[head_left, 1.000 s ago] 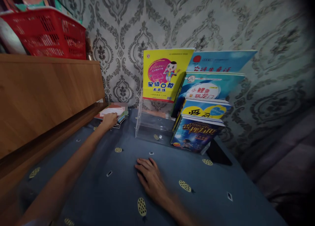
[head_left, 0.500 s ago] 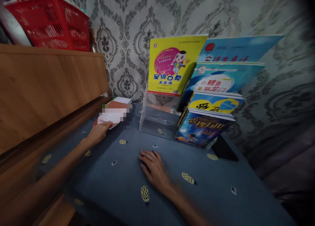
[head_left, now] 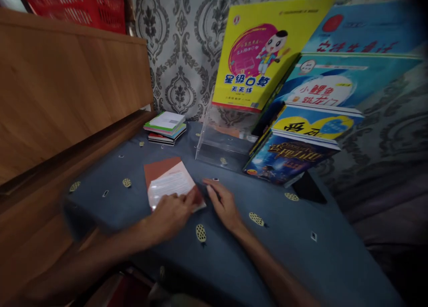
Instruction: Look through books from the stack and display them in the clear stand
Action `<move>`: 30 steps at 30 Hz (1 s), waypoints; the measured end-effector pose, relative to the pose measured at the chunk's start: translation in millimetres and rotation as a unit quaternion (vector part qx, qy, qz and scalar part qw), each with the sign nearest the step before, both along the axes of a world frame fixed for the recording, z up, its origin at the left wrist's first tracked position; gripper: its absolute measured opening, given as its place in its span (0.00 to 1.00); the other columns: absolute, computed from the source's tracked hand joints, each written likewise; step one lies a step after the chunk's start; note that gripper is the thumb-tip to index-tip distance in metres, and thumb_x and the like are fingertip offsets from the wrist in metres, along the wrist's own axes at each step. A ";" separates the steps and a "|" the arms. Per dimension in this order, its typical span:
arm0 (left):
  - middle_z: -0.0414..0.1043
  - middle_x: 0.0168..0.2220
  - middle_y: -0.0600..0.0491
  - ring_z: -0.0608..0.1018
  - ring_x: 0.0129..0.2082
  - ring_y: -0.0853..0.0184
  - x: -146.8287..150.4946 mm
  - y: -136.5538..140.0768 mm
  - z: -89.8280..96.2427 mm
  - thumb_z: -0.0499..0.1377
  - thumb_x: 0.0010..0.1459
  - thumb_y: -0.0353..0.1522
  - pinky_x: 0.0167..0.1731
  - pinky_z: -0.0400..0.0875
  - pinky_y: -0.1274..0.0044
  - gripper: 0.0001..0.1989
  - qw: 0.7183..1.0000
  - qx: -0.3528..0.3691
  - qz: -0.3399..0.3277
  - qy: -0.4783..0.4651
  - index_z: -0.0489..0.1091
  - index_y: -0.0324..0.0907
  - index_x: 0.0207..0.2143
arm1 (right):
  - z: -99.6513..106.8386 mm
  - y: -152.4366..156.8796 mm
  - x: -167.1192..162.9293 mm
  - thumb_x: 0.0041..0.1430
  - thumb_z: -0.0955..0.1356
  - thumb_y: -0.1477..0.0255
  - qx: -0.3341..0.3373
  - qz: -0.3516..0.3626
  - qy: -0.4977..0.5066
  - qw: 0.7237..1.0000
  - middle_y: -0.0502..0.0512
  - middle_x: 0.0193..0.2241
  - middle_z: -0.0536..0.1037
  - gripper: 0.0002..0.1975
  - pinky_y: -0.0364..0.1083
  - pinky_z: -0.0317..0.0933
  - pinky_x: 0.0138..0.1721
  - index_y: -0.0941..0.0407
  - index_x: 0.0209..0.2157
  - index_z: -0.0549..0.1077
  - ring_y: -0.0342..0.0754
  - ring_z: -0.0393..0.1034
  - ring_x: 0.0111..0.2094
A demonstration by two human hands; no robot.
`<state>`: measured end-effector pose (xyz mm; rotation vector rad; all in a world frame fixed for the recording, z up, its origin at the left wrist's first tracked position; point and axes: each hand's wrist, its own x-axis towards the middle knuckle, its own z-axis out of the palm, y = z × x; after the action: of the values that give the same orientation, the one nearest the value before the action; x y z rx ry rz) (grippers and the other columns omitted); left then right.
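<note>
A thin book with a reddish-brown and white cover is low over the table in front of me, possibly resting on it. My left hand grips its near edge, with the fingers curled over the cover. Just to the right of the book, my right hand holds nothing; its fingers are stretched out and the thumb is apart. Behind the book sits a small stack of books. To the right, a clear acrylic stand carries a yellow workbook.
More books stand in tiers on the right, a dark blue one in front. The patterned blue cloth covers the table. Along the left runs a wooden panel with a red basket on top. Patterned wallpaper closes the back.
My left hand has brought the brown-and-white book from the stack toward me and to the right. My right hand has shifted slightly right and up. The camera view has tilted and moved closer.
</note>
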<state>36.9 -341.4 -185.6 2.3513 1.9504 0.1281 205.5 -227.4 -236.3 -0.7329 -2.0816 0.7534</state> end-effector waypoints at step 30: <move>0.62 0.66 0.45 0.66 0.65 0.59 -83.5 92.0 -50.6 0.42 0.70 0.31 0.64 0.59 0.68 0.24 0.994 0.070 0.077 0.037 0.61 0.38 0.65 | 14.9 -64.9 -11.2 0.63 0.68 0.59 0.108 0.151 -0.281 0.942 0.61 0.62 0.69 0.27 0.64 0.43 0.67 0.54 0.60 0.68 0.58 0.54 0.68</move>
<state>-46.7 -249.4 -236.2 2.3175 2.2257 0.1986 194.4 -292.3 -221.3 -0.5514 -2.7908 0.4936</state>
